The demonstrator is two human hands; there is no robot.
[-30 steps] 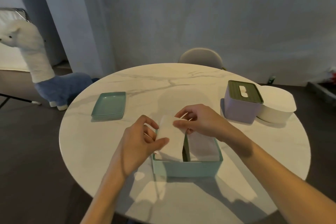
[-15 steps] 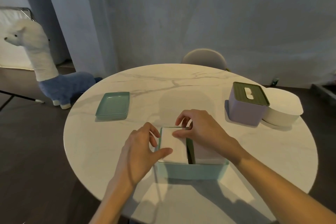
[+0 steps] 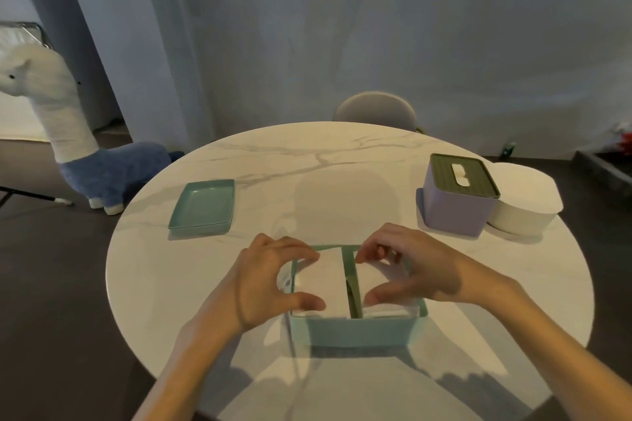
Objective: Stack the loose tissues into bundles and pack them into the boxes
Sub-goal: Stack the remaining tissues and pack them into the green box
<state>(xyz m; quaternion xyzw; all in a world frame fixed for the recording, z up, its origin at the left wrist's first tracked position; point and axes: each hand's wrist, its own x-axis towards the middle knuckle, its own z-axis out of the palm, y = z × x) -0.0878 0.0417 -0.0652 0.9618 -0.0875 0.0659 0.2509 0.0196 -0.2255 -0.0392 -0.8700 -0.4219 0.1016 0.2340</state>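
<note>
An open teal box (image 3: 355,330) stands on the round marble table (image 3: 342,181), near its front edge. A divider splits it into two compartments, each holding a white tissue bundle. My left hand (image 3: 263,280) grips the left tissue bundle (image 3: 321,280) between thumb and fingers over the left compartment. My right hand (image 3: 410,270) grips the right tissue bundle (image 3: 371,278) the same way, and partly hides it.
A teal lid (image 3: 203,207) lies at the table's left. A lilac tissue box (image 3: 456,203) with a green slotted lid and a white round container (image 3: 523,203) stand at the right. A chair back (image 3: 374,108) shows behind the table. A plush llama (image 3: 73,143) stands on the floor at left.
The left tissue bundle has gone down into the left compartment. My right hand has moved from the left bundle to the right bundle and now grips it.
</note>
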